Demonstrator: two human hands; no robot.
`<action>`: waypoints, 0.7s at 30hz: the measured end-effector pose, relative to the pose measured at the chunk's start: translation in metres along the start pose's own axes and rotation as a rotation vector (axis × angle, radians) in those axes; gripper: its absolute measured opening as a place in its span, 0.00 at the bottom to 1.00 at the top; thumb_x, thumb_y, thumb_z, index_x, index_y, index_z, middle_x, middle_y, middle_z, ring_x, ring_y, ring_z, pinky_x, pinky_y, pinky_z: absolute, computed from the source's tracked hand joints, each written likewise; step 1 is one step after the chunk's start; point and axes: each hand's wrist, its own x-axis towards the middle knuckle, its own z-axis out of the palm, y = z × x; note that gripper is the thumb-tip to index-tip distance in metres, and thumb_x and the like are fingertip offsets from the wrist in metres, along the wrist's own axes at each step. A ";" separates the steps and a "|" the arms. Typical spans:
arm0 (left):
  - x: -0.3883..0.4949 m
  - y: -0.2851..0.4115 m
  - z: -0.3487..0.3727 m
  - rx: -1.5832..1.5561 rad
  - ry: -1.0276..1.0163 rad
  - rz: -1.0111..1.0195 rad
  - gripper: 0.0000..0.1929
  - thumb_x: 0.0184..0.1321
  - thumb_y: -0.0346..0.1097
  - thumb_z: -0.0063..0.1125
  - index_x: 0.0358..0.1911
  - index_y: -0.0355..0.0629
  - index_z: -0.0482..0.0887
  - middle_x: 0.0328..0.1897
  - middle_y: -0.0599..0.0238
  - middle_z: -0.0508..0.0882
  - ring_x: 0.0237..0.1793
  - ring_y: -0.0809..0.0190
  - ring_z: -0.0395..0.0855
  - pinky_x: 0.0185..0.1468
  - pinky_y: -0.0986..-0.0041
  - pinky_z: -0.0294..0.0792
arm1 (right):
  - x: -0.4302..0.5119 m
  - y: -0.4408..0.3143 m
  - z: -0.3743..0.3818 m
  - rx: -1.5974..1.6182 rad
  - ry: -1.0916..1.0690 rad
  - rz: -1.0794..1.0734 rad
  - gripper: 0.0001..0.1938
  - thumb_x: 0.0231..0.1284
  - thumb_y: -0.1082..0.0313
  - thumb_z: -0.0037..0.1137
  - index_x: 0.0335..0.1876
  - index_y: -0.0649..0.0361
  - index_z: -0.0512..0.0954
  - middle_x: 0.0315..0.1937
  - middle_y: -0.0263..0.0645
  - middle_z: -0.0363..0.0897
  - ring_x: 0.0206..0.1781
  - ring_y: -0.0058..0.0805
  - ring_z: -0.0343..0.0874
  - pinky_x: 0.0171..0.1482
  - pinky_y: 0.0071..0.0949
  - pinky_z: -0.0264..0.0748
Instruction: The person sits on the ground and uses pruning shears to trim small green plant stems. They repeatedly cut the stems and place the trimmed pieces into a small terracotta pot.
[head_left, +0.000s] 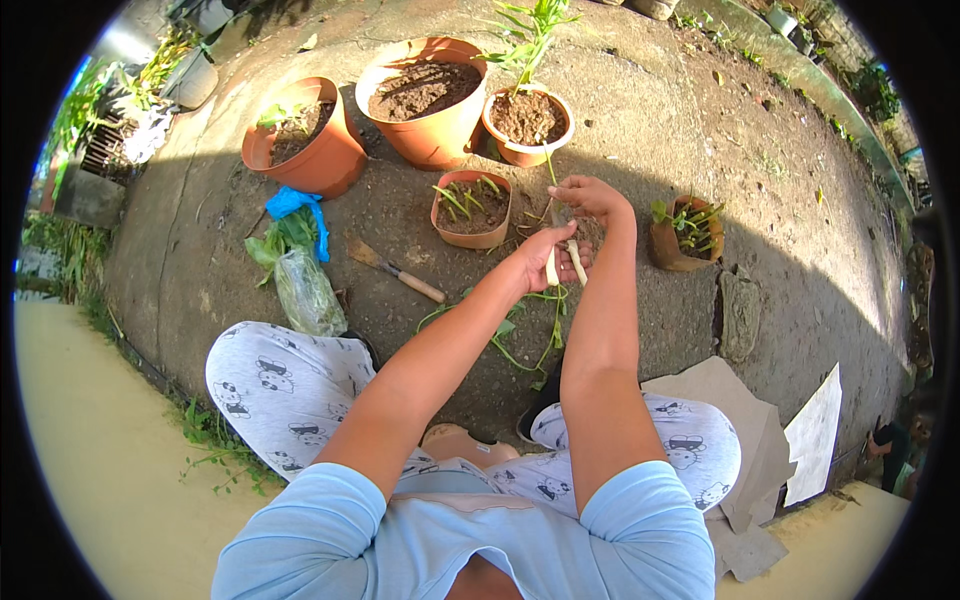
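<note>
My left hand (546, 259) is closed around garden shears or scissors with cream handles (576, 262), whose handle ends stick out below the palm. Just above it, my right hand (589, 199) pinches a thin green stem (551, 169) between thumb and fingertips. The tool's blades are partly hidden between the hands. Below the hands, leafy vine cuttings (555, 330) lie on the ground. A small square pot (472, 240) with short upright green cuttings in soil stands left of the hands. Another small brown pot with cuttings (667, 251) stands to their right.
A trowel with a wooden handle (421, 286) lies at left, near a clear plastic bag of greens (307, 296) and a blue bag (322, 232). Large terracotta-coloured pots (427, 142) (330, 161) and a potted leafy plant (525, 154) stand beyond. Cardboard (720, 397) lies at right, near a stone (739, 315).
</note>
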 end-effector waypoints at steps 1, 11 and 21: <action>0.000 -0.001 0.000 0.003 0.034 0.010 0.22 0.66 0.50 0.56 0.45 0.33 0.78 0.36 0.59 0.84 0.35 0.60 0.86 0.43 0.66 0.82 | -0.001 -0.001 0.001 0.008 -0.017 -0.017 0.13 0.53 0.58 0.68 0.36 0.56 0.78 0.33 0.31 0.77 0.35 0.20 0.74 0.36 0.24 0.71; -0.005 0.003 0.005 0.107 0.153 0.019 0.18 0.66 0.49 0.58 0.41 0.38 0.78 0.33 0.63 0.83 0.32 0.61 0.84 0.40 0.67 0.81 | -0.008 -0.026 0.001 0.097 0.030 0.013 0.07 0.56 0.69 0.64 0.36 0.60 0.78 0.33 0.37 0.82 0.33 0.26 0.83 0.38 0.28 0.82; 0.003 -0.001 0.017 0.238 0.203 0.047 0.18 0.67 0.52 0.55 0.37 0.42 0.79 0.29 0.67 0.82 0.28 0.65 0.81 0.34 0.71 0.77 | -0.005 -0.019 -0.004 -0.065 0.090 0.038 0.09 0.51 0.74 0.69 0.34 0.60 0.78 0.30 0.36 0.83 0.30 0.25 0.83 0.34 0.26 0.83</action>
